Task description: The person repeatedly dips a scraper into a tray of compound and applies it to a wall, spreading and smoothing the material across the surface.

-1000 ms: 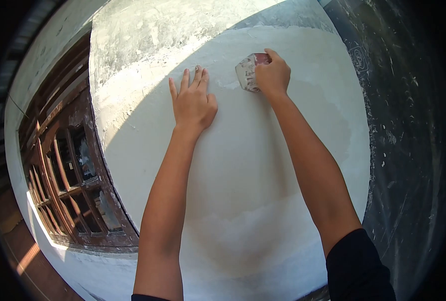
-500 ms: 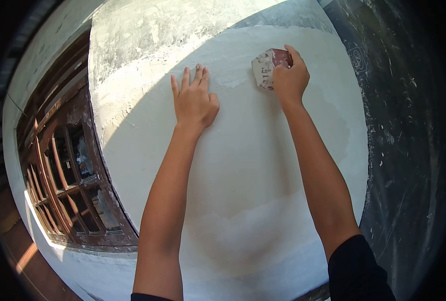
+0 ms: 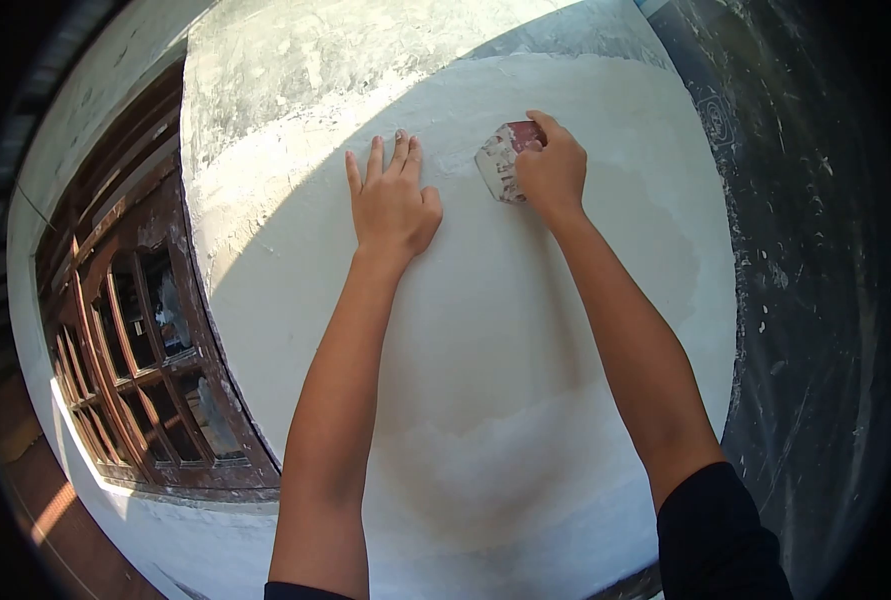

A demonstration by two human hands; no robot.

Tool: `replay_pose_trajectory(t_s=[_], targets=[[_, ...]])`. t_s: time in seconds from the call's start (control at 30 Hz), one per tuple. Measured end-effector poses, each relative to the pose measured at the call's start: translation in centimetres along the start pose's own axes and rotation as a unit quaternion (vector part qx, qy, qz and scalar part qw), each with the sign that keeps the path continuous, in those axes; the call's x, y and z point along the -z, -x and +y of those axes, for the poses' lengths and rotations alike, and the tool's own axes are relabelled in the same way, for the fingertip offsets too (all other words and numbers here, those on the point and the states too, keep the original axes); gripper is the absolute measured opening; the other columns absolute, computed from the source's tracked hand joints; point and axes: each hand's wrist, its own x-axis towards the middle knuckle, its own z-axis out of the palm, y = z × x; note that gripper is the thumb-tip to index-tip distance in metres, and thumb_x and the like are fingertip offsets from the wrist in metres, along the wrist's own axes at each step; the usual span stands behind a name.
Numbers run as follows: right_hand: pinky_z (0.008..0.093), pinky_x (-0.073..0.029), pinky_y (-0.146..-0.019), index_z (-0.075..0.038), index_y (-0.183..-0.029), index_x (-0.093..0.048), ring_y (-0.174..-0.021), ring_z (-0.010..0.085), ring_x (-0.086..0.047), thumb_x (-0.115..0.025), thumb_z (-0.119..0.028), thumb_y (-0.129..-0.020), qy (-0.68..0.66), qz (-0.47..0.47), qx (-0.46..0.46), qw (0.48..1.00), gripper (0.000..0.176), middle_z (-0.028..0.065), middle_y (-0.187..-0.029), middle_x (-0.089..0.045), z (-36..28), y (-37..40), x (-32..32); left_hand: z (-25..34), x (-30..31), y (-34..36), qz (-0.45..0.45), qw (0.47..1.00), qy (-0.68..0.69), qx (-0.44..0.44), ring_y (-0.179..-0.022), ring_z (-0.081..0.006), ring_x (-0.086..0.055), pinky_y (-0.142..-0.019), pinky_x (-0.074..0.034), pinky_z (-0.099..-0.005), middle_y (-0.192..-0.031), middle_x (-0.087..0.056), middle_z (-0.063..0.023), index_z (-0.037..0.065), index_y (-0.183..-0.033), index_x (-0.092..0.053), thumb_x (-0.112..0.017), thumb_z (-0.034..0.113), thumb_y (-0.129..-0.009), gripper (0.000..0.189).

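Observation:
My left hand (image 3: 394, 195) lies flat against the white wall (image 3: 465, 330), its fingers stretched upward and holding nothing. Higher and to the right, my right hand (image 3: 554, 172) is closed round a putty scraper (image 3: 502, 168), with the thumb on its near face. The scraper is flat, dull red near my fingers and crusted with whitish putty toward its left edge. That left edge faces the wall close to my left hand; whether it fully touches the surface cannot be made out. A smooth pale coat covers the wall around both hands, with damp-looking darker patches.
A brown wooden window (image 3: 155, 370) with glass panes is set in the wall at left. Rough grey plaster (image 3: 295, 60) runs along the top, partly sunlit. A dark, white-splashed surface (image 3: 805, 300) borders the wall at right.
My right hand has moved the putty scraper left and slightly down across the wall, toward my left hand. The left hand stays in nearly the same spot.

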Motion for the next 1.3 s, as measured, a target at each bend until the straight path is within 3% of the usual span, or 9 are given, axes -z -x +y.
replay_pose_trajectory(t_s=[0.17, 0.33, 0.4, 0.5, 0.67, 0.8, 1.03, 1.17, 1.3], targets=[[0.0433, -0.048, -0.086, -0.004, -0.123, -0.058, -0.098, 0.0349, -0.061, -0.056, 0.000, -0.082, -0.013, 0.140, 0.011, 0.990, 0.041, 0.0163, -0.105, -0.061, -0.7, -1.3, 0.4, -0.1, -0.3, 0.0, 0.002, 1.000, -0.003, -0.004, -0.143, -0.0313, -0.028, -0.119, -0.004, -0.0505, -0.152, -0.039, -0.0091, 0.005, -0.144, -0.042, -0.041, 0.020, -0.083, 0.063], [0.0414, -0.049, -0.088, -0.004, -0.123, -0.059, -0.101, 0.0351, -0.061, -0.056, 0.000, -0.082, -0.021, -0.069, 0.050, 0.996, 0.042, 0.0187, -0.109, -0.061, -1.5, -1.0, -2.0, -0.3, 0.1, 0.0, -0.003, 1.000, -0.008, -0.009, -0.143, -0.0307, -0.028, -0.119, -0.004, -0.0513, -0.152, -0.039, -0.0087, 0.006, -0.145, -0.042, -0.043, 0.021, -0.081, 0.065], [0.0415, -0.049, -0.088, -0.004, -0.123, -0.059, -0.100, 0.0342, -0.061, -0.056, -0.001, -0.082, 0.101, 0.053, -0.085, 0.990, 0.042, 0.0180, -0.108, -0.062, -0.1, -1.7, -0.2, -0.3, 0.0, 0.0, 0.000, 1.000, -0.008, -0.010, -0.143, -0.0306, -0.029, -0.119, -0.004, -0.0517, -0.152, -0.038, -0.0085, 0.006, -0.145, -0.042, -0.043, 0.021, -0.081, 0.066], [0.0418, -0.049, -0.088, -0.003, -0.122, -0.060, -0.100, 0.0338, -0.061, -0.055, -0.001, -0.082, 0.019, 0.145, -0.068, 0.987, 0.040, 0.0179, -0.107, -0.063, 0.9, -1.5, 1.3, -0.4, 0.1, 0.2, -0.004, 1.000, -0.014, -0.010, -0.143, -0.0303, -0.029, -0.119, -0.005, -0.0518, -0.152, -0.038, -0.0083, 0.007, -0.145, -0.042, -0.044, 0.021, -0.080, 0.066], [0.0432, -0.047, -0.089, -0.006, -0.127, -0.058, -0.100, 0.0336, -0.061, -0.057, -0.002, -0.081, -0.009, -0.049, 0.053, 0.997, 0.047, 0.0163, -0.107, -0.060, -0.3, 0.2, -1.3, -0.3, 0.3, 0.1, -0.013, 1.000, -0.020, -0.012, -0.143, -0.0295, -0.029, -0.120, -0.004, -0.0508, -0.152, -0.038, -0.0079, 0.007, -0.145, -0.041, -0.044, 0.022, -0.080, 0.067], [0.0430, -0.047, -0.089, -0.004, -0.124, -0.060, -0.099, 0.0332, -0.061, -0.058, -0.002, -0.080, 0.081, 0.100, -0.073, 0.989, 0.044, 0.0161, -0.106, -0.061, 1.2, -0.9, 1.6, -0.3, 0.2, 0.2, -0.013, 1.000, -0.019, -0.010, -0.143, -0.0298, -0.029, -0.119, -0.004, -0.0516, -0.152, -0.038, -0.0072, 0.007, -0.145, -0.041, -0.044, 0.022, -0.080, 0.067], [0.0423, -0.047, -0.091, -0.004, -0.123, -0.060, -0.102, 0.0346, -0.060, -0.055, -0.001, -0.082, -0.051, -0.084, 0.074, 0.992, 0.042, 0.0182, -0.107, -0.062, -0.1, 0.6, -1.6, -0.5, 0.5, -0.1, -0.024, 1.000, -0.008, -0.005, -0.144, -0.0281, -0.028, -0.119, -0.002, -0.0526, -0.153, -0.038, -0.0068, 0.008, -0.145, -0.042, -0.044, 0.021, -0.080, 0.066], [0.0401, -0.046, -0.095, -0.004, -0.125, -0.060, -0.107, 0.0335, -0.060, -0.054, -0.002, -0.083, 0.040, 0.040, -0.074, 0.996, 0.042, 0.0179, -0.114, -0.063, 1.6, -0.5, 2.0, -0.7, 0.9, 0.2, -0.052, 0.999, 0.000, -0.005, -0.145, -0.0268, -0.026, -0.119, -0.001, -0.0530, -0.154, -0.036, -0.0059, 0.008, -0.147, -0.037, -0.044, 0.021, -0.080, 0.068], [0.0387, -0.046, -0.095, -0.004, -0.127, -0.058, -0.109, 0.0312, -0.060, -0.052, -0.002, -0.085, 0.019, -0.003, -0.077, 0.997, 0.043, 0.0177, -0.119, -0.062, 2.6, 0.3, 4.9, 0.3, 0.2, 1.4, -0.007, 0.999, 0.033, 0.013, -0.147, -0.0273, -0.018, -0.118, 0.001, -0.0546, -0.156, -0.032, -0.0087, 0.007, -0.150, -0.030, -0.045, 0.021, -0.080, 0.073]])
